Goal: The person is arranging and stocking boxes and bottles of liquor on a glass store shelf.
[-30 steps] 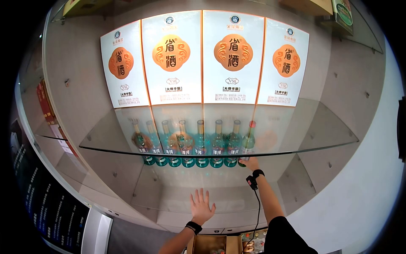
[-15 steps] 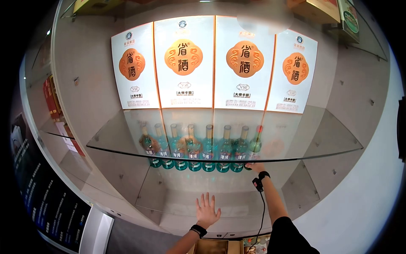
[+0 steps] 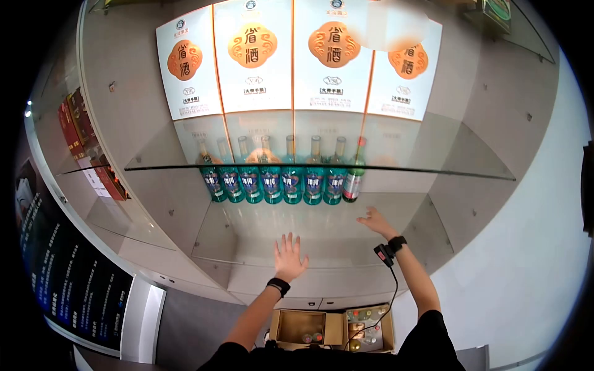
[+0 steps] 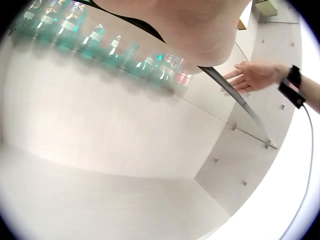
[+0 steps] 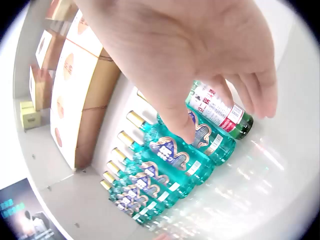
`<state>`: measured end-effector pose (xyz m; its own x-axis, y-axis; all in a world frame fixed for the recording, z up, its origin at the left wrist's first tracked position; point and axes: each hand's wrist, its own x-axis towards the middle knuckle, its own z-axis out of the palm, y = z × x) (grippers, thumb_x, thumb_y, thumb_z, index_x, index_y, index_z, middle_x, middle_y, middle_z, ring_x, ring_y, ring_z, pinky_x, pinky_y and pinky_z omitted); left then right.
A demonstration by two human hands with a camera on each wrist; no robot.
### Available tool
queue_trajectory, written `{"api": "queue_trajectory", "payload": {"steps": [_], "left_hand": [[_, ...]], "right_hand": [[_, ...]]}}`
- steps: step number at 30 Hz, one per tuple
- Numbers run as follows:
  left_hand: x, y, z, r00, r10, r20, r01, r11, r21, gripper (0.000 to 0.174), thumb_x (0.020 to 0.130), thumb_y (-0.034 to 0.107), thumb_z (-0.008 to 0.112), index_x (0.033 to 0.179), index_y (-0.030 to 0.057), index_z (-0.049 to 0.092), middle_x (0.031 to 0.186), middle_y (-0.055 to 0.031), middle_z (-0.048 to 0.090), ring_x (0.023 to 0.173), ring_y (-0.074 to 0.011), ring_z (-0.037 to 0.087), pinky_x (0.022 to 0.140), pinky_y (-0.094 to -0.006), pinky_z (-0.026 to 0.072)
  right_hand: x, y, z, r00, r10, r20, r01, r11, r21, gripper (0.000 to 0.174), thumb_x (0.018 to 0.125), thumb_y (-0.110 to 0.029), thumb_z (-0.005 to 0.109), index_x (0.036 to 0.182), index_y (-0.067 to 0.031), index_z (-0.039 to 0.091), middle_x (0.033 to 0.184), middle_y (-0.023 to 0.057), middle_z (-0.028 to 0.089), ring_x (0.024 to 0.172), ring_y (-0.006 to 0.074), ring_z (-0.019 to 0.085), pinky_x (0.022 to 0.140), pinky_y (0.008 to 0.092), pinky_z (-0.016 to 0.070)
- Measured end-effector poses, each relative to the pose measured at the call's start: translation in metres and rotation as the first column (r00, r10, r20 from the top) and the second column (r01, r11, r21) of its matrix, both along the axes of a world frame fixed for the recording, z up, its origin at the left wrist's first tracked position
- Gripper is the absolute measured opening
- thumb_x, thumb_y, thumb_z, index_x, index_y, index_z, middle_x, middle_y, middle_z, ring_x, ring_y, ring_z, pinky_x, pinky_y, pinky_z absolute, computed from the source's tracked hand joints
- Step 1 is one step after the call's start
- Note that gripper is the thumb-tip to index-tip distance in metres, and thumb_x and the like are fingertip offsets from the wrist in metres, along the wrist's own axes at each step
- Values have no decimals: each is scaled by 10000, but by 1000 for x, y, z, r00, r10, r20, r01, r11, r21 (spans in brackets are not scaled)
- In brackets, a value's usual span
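A row of several teal bottles stands on the lower glass shelf, with a green bottle with a red cap and a white and red label at its right end. My right hand is in front of and below the green bottle, holding nothing, fingers loosely bent. In the right wrist view that hand hangs over the green bottle and the nearest teal bottles; a gap shows at the shelf. My left hand has its fingers spread, empty, in front of the cabinet, away from the bottles.
An upper glass shelf edge crosses in front of the bottles, with large white boxes above it. Below stand an open cardboard box and a box of bottles. A cable hangs from the right wrist.
My right hand has let go of the green bottle and drawn back from it toward me. The head view has tilted down. The left hand remains spread and empty.
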<state>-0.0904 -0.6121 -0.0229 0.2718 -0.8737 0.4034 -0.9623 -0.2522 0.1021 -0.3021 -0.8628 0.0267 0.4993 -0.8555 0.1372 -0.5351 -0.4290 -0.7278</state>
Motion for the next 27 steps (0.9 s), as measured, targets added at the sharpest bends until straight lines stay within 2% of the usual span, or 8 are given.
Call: {"api": "queue_trajectory", "payload": {"steps": [4, 8, 10, 12, 15, 18, 23, 27], "left_hand": [[3, -1, 0, 999, -21, -26, 22, 999, 42, 656, 804, 420, 424, 1317, 32, 296, 1369, -176, 245, 1278, -354, 184, 1012, -543, 126], [19, -2, -10, 960, -147, -240, 107, 979, -173, 424, 822, 285, 482, 1186, 70, 461, 1278, -157, 392, 1222, -321, 317, 1002, -486, 219], [23, 16, 2, 837, -307, -452, 81, 888, -453, 224, 843, 125, 466, 1038, 57, 551, 1089, -146, 541, 1045, -264, 504, 899, -375, 375], [4, 61, 31, 722, -255, -643, -70, 898, -435, 168, 828, 25, 411, 865, 22, 574, 826, -125, 587, 790, -185, 558, 726, -265, 430], [-9, 127, 14, 569, -272, -776, -61, 927, -370, 172, 777, -24, 376, 718, -1, 536, 623, -91, 527, 567, -119, 495, 531, -229, 391], [-31, 189, -13, 585, 1, -811, -113, 990, -80, 184, 752, -40, 359, 633, -9, 496, 520, -61, 458, 482, -86, 412, 460, -234, 342], [-70, 251, -69, 437, 137, -889, -267, 963, 18, 174, 746, -31, 373, 620, -9, 492, 485, -44, 423, 442, -90, 369, 420, -256, 298], [-85, 269, -93, 358, 225, -906, -239, 960, 144, 160, 741, -26, 379, 630, -3, 493, 492, -47, 414, 452, -92, 361, 423, -267, 291]], "right_hand": [[-70, 85, 22, 907, 387, 166, -421, 854, 305, 453, 790, -284, 590, 1120, 16, 511, 976, 136, 599, 923, 210, 572, 814, 320, 445], [-127, 153, -29, 863, 493, 112, -480, 731, 484, 387, 821, -248, 551, 1116, 0, 518, 978, 91, 618, 918, 184, 575, 799, 287, 448], [-146, 180, -54, 828, 539, 157, -528, 654, 542, 376, 822, -248, 550, 1102, 4, 528, 994, 82, 618, 920, 178, 574, 788, 275, 451], [-169, 216, -89, 848, 526, -63, -395, 708, 586, 361, 813, -225, 554, 1072, 27, 543, 1021, 93, 614, 930, 172, 572, 771, 251, 452], [-210, 241, -185, 895, 420, 154, -367, 494, 788, 289, 770, -158, 589, 1030, -32, 595, 910, 75, 644, 789, 156, 608, 678, 262, 475], [-215, 262, -220, 787, 610, -97, -269, 479, 836, 259, 850, -205, 523, 1015, -16, 588, 902, 40, 633, 731, 119, 599, 596, 231, 466], [-195, 298, -267, 654, 673, -344, -280, 639, 717, 359, 803, -391, 526, 853, -62, 661, 687, 71, 641, 637, 211, 589, 646, 339, 461], [-169, 326, -294, 600, 663, -448, -315, 710, 630, 297, 721, -287, 520, 724, -4, 612, 776, 189, 616, 779, 359, 586, 697, 428, 458]]}}
